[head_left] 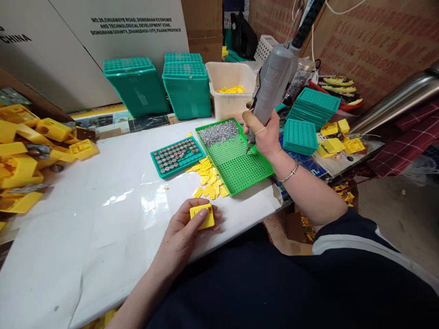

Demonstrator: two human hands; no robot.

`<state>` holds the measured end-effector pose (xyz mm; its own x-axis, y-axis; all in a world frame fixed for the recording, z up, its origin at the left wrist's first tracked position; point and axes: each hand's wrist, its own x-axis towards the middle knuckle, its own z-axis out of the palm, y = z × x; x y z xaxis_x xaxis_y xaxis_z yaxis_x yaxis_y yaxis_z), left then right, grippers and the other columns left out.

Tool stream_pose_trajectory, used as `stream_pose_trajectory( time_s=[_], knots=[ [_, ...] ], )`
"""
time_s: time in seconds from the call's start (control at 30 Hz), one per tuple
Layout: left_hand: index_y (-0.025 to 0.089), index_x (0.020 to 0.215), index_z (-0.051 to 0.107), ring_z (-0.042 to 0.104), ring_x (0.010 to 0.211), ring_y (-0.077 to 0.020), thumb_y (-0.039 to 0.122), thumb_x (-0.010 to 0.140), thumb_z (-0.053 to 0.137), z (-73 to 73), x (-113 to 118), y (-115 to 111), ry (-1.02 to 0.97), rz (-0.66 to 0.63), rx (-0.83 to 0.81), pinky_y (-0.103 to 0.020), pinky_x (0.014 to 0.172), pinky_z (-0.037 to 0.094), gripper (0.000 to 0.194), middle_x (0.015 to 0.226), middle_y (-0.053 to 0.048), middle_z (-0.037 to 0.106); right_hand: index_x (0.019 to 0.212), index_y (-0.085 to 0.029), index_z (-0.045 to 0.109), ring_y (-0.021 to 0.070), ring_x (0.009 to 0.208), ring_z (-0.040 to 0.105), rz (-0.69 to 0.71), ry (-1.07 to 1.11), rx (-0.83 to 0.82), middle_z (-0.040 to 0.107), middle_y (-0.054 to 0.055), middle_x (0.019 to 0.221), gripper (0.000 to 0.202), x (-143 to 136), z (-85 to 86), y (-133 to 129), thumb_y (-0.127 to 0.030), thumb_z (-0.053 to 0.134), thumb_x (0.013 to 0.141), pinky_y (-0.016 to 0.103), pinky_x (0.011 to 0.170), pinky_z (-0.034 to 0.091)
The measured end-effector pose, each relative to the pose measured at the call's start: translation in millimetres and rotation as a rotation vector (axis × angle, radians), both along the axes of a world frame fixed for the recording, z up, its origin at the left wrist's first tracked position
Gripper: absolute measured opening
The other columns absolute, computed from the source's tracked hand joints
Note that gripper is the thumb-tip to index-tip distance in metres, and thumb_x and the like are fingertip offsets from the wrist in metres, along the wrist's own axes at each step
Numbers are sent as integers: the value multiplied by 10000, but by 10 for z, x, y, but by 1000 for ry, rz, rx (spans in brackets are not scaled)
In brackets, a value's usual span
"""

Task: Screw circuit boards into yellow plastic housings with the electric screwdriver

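Near the table's front edge, my left hand point(183, 228) grips a small yellow plastic case point(206, 218), thumb lying across its face. My right hand point(267, 135) is wrapped round a grey electric screwdriver point(274, 75), held tip down above a green perforated tray point(236, 176). A heap of small silver screws point(219, 132) fills the tray's far end. Left of it lies a teal holder point(164, 172) with rows of round silver button cells point(168, 157), some of its slots bare. Loose flat yellow pieces point(209, 178) are scattered between the holder and the tray.
Yellow casings point(20, 155) pile up at the left. Stacked teal trays point(137, 91) and a white bin point(228, 103) with yellow parts stand at the back. More teal trays point(300, 135) and yellow casings point(332, 145) sit at the right. A cable point(308, 23) runs up from the screwdriver.
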<state>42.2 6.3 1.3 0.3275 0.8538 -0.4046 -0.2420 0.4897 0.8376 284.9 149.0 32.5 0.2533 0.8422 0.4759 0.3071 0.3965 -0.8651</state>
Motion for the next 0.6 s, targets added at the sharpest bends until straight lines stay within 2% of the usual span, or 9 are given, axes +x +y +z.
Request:
stream_pose_trajectory(
  time_s=[0.27,0.37,0.5,0.6],
  knots=[
    [181,1020,585,682,915,-223,330,808,690,-48,-12,20,-52,7,9,-349,764,557,280,967,-75,707,941,-253,440,135,631,571,-44,-40,-30,609,28,841,488,-4,3,6,-677,591,754,323,631,496],
    [179,1041,572,680,948,-230,282,838,633,-92,-17,42,-142,17,3,-362,788,554,235,983,-81,704,896,-259,432,131,587,545,-28,-7,32,571,-6,747,475,2,60,2,-665,619,739,319,614,485],
    [170,1058,553,683,965,-240,239,841,605,-116,5,50,-193,42,-1,-389,809,554,234,971,-84,698,875,-270,424,129,549,504,76,47,118,495,-36,647,401,-171,236,-176,-627,587,796,308,573,455],
    [168,1055,547,686,948,-238,238,832,615,-98,30,39,-197,49,4,-415,825,554,244,937,-73,692,867,-275,421,142,559,501,263,131,124,486,-33,633,366,-464,349,-460,-598,584,810,313,562,453]
  ],
)
